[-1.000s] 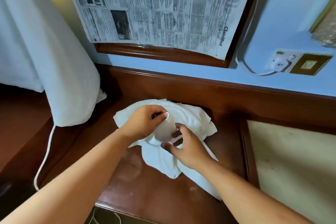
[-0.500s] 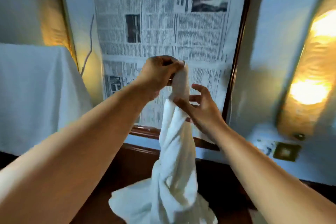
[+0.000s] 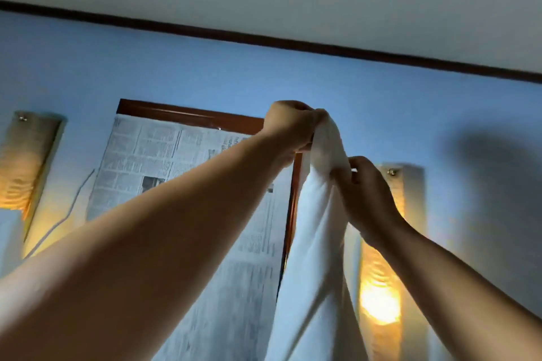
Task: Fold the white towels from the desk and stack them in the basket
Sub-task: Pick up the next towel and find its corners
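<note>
**No print can be read**

The only print in view stands on the newspaper (image 3: pixel 187 184) spread across the wooden frame (image 3: pixel 190 114) on the far blue wall (image 3: pixel 381 102), left of centre; its columns show as fine grey lines, too blurred to read; a small dark photo block (image 3: pixel 152 183) sits among them, its caption illegible; no headline, number or brand can be made out.

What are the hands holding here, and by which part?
A white towel, held high and hanging down. The left hand grips its top end in a fist; the right hand pinches the cloth just below that.
</note>
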`<state>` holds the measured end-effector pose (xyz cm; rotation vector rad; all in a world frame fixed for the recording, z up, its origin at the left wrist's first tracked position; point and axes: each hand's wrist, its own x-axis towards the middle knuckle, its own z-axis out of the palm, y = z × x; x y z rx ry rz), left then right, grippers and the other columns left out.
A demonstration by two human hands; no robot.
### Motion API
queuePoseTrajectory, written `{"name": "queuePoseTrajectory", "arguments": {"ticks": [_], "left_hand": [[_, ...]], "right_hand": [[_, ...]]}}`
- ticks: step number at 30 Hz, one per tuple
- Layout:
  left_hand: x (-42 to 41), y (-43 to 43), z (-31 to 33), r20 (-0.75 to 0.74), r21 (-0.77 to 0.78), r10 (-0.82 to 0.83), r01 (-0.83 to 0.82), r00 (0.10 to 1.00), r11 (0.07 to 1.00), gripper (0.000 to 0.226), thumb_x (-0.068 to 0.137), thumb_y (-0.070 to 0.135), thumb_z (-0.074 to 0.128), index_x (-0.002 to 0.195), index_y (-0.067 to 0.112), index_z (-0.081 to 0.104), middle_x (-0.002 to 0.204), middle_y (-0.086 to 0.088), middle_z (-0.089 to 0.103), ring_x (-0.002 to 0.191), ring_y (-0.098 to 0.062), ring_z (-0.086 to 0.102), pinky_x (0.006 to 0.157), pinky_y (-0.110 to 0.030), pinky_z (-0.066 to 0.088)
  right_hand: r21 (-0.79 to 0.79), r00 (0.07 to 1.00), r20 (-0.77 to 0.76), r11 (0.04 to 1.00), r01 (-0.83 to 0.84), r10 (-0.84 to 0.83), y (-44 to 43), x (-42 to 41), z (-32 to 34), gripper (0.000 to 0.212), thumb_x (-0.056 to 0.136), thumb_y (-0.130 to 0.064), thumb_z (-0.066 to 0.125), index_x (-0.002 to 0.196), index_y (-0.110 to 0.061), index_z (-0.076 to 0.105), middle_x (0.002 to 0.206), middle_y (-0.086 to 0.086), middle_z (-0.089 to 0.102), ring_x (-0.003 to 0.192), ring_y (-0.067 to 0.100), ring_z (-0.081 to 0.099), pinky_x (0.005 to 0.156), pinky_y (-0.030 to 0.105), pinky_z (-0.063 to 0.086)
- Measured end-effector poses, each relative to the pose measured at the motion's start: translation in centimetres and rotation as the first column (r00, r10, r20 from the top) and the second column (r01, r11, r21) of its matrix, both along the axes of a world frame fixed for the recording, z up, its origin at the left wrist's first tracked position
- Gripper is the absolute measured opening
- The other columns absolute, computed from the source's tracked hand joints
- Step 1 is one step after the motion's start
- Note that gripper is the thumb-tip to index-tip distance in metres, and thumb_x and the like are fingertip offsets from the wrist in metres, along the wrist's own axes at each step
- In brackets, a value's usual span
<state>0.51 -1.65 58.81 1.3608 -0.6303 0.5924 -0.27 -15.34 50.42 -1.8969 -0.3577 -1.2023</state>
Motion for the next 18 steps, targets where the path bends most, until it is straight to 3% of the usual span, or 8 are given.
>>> {"name": "queuePoseTrajectory", "arguments": {"ticks": [4, 6, 10, 12, 15, 18], "left_hand": [[-3.6, -4.5, 4.4, 0.053, -0.101, -0.08, 0.085, 0.995, 0.991, 0.014, 0.097, 0.016, 0.065, 0.084, 0.01, 0.066, 0.085, -0.013, 0.071, 0.069, -0.024, 0.068, 0.052, -0.028, 0.058], [-5.7, -6.8, 6.3, 0.075, -0.106, -0.101, 0.109, 0.992, 0.988, 0.015, 0.098, 0.019, 0.061, 0.084, 0.013, 0.064, 0.083, -0.01, 0.069, 0.065, -0.021, 0.065, 0.05, -0.026, 0.056], [-8.5, -11.6, 8.1, 0.109, 0.089, -0.041, 0.031, 0.993, 0.996, 0.021, 0.096, 0.037, 0.063, 0.086, 0.018, 0.065, 0.081, 0.001, 0.064, 0.066, -0.014, 0.059, 0.056, -0.025, 0.052], [-9.4, -13.6, 8.3, 0.109, 0.151, -0.049, 0.032, 0.993, 0.988, 0.021, 0.097, 0.036, 0.062, 0.091, 0.017, 0.067, 0.084, 0.001, 0.064, 0.069, -0.014, 0.059, 0.061, -0.027, 0.053], [-11.2, -16.2, 8.9, 0.137, 0.118, -0.087, 0.071, 0.987, 0.99, 0.019, 0.096, 0.032, 0.065, 0.099, 0.013, 0.066, 0.089, -0.001, 0.068, 0.076, -0.013, 0.067, 0.065, -0.03, 0.057], [-14.0, -18.8, 10.3, 0.104, -0.04, -0.195, 0.2, 0.975, 0.979, 0.013, 0.101, 0.019, 0.058, 0.092, 0.01, 0.059, 0.098, -0.011, 0.07, 0.08, -0.024, 0.074, 0.071, -0.039, 0.063]], "right_hand": [[0.092, 0.997, -0.07, 0.996, -0.021, 0.027, -3.8, -3.1, 7.1, 0.026, 0.1, -0.023, 0.04, 0.101, -0.008, 0.062, 0.093, 0.013, 0.065, 0.081, 0.023, 0.06, 0.062, 0.03, 0.04], [0.146, 0.999, -0.054, 0.989, -0.002, 0.01, -5.5, -5.9, 10.3, 0.028, 0.1, -0.025, 0.041, 0.105, -0.01, 0.064, 0.093, 0.011, 0.065, 0.078, 0.021, 0.059, 0.059, 0.028, 0.038], [0.127, 0.99, 0.101, 0.988, 0.084, -0.098, -10.7, -11.3, 13.8, 0.041, 0.092, -0.058, 0.05, 0.085, -0.022, 0.068, 0.075, -0.008, 0.062, 0.07, 0.012, 0.059, 0.057, 0.027, 0.039], [0.049, 0.974, 0.175, 0.989, 0.139, -0.146, -13.0, -13.5, 14.5, 0.045, 0.088, -0.068, 0.055, 0.07, -0.028, 0.065, 0.064, -0.012, 0.059, 0.061, -0.001, 0.055, 0.052, 0.016, 0.039], [0.012, 0.95, 0.22, 0.975, 0.223, -0.22, -16.4, -15.6, 15.5, 0.046, 0.086, -0.06, 0.062, 0.068, -0.02, 0.05, 0.057, -0.011, 0.049, 0.058, 0.011, 0.05, 0.052, 0.026, 0.036], [-0.134, 0.939, 0.205, 0.943, 0.305, -0.275, -19.3, -17.4, 16.5, 0.036, 0.09, -0.045, 0.058, 0.07, -0.018, 0.047, 0.061, -0.008, 0.048, 0.059, 0.015, 0.047, 0.053, 0.029, 0.033]]}}
